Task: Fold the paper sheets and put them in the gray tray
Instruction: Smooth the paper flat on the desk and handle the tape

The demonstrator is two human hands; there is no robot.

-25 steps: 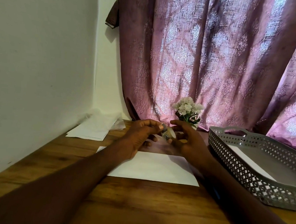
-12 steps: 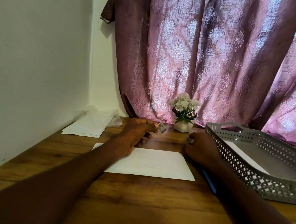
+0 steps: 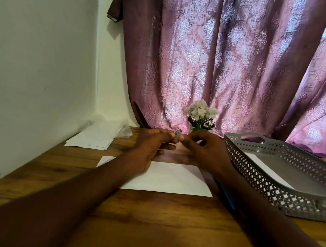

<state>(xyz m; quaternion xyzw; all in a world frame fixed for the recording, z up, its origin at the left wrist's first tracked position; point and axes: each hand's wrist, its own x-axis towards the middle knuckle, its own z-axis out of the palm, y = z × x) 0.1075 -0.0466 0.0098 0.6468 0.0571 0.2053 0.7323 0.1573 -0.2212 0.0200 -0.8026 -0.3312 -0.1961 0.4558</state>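
A white paper sheet (image 3: 172, 179) lies flat on the wooden table in front of me, partly under my left wrist. Above its far edge my left hand (image 3: 152, 144) pinches a small silvery object (image 3: 177, 134) at its fingertips. My right hand (image 3: 205, 150) meets it there, fingers curled, thumb and forefinger closed on the same object. The gray perforated tray (image 3: 257, 173) stands at the right with a white folded sheet (image 3: 264, 168) inside. A stack of loose white sheets (image 3: 94, 139) rests at the back left by the wall.
A small white pot of white flowers (image 3: 201, 115) stands behind my hands, against the pink curtain (image 3: 225, 59). A white wall (image 3: 33, 69) borders the table on the left. A blue edge (image 3: 229, 196) shows under my right forearm.
Half a second ago my right hand rested on the table beside the tray; it has risen back to the small object in my left fingers. The sheet has not moved.
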